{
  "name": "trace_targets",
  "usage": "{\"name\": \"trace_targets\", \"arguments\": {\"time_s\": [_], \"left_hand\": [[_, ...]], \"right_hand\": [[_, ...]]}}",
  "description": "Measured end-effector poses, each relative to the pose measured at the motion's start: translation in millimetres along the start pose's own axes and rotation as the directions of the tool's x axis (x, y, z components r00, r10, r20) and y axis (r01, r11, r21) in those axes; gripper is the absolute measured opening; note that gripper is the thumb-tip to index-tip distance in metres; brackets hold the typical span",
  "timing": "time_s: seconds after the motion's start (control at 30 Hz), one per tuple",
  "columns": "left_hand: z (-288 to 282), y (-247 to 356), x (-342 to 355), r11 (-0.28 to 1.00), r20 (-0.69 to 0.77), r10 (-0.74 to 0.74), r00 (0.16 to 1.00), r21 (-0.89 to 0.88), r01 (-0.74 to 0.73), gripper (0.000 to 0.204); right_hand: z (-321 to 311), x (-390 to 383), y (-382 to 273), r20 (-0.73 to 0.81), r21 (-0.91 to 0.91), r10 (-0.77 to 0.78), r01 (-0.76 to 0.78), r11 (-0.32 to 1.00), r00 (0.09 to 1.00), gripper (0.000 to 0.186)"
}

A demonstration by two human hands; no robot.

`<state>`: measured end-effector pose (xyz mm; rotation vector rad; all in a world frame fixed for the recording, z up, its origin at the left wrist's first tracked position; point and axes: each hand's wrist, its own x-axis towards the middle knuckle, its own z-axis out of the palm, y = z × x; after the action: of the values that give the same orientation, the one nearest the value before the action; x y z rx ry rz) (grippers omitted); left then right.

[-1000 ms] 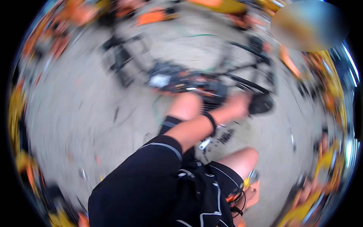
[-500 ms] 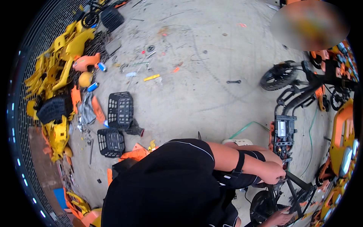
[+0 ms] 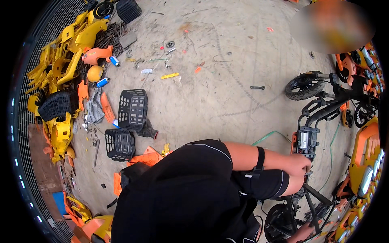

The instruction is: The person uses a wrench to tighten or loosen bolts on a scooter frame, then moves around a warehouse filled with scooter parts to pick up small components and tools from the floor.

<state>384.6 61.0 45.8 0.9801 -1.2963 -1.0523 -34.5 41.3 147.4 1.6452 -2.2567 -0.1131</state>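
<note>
My left hand [image 3: 300,164] is at the right, its fingers closed on the black frame [image 3: 314,117] of a small bike. It grips just under a grey box [image 3: 304,140] mounted on that frame. A black band sits on this forearm. The bike lies stripped, with its front wheel [image 3: 302,86] further off and another wheel [image 3: 279,218] near my leg. My black shirt and shorts fill the lower middle of the picture. My right hand is hidden. A bit of skin low by the near wheel is too small to identify.
Two black plastic baskets [image 3: 132,108] [image 3: 120,143] lie on the concrete floor at the left. Yellow and orange body panels [image 3: 69,60] are heaped along the left edge. Orange bike bodies [image 3: 364,158] crowd the right edge. Small tools and scraps litter the far floor. A green hose [image 3: 269,135] runs by the bike.
The view has swung away from straight down at the bike to the left, over my shoulder. My left hand stays on the bike frame; the floor and parts pile came into sight.
</note>
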Motion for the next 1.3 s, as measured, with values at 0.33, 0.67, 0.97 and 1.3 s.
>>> {"name": "trace_targets", "arguments": {"time_s": [0.33,0.67,0.97,1.3], "left_hand": [[-166.5,-135.9,-40.8,0.672,-0.310,-0.398,0.864,0.542,0.504,0.042],[-265.8,-121.3,-218.1,0.131,-0.218,-0.786,0.578,0.856,0.501,0.033],[-231.4,-165.3,-240.0,0.211,-0.099,-0.851,0.515,0.835,0.509,0.041],[-103.4,-120.6,-83.8,0.602,0.017,-0.433,0.901,0.749,0.276,0.045]], "right_hand": [[0.9,5.7,-3.3,-0.011,-0.035,-0.020,0.019,0.999,1.000,0.046],[22.8,11.5,13.0,-0.087,-0.131,0.059,-0.070,0.989,0.994,0.041],[30.7,9.5,15.3,-0.128,-0.066,0.124,-0.134,0.989,0.984,0.041],[21.0,2.5,8.9,-0.293,0.145,0.105,-0.065,0.987,0.950,0.007]]}}
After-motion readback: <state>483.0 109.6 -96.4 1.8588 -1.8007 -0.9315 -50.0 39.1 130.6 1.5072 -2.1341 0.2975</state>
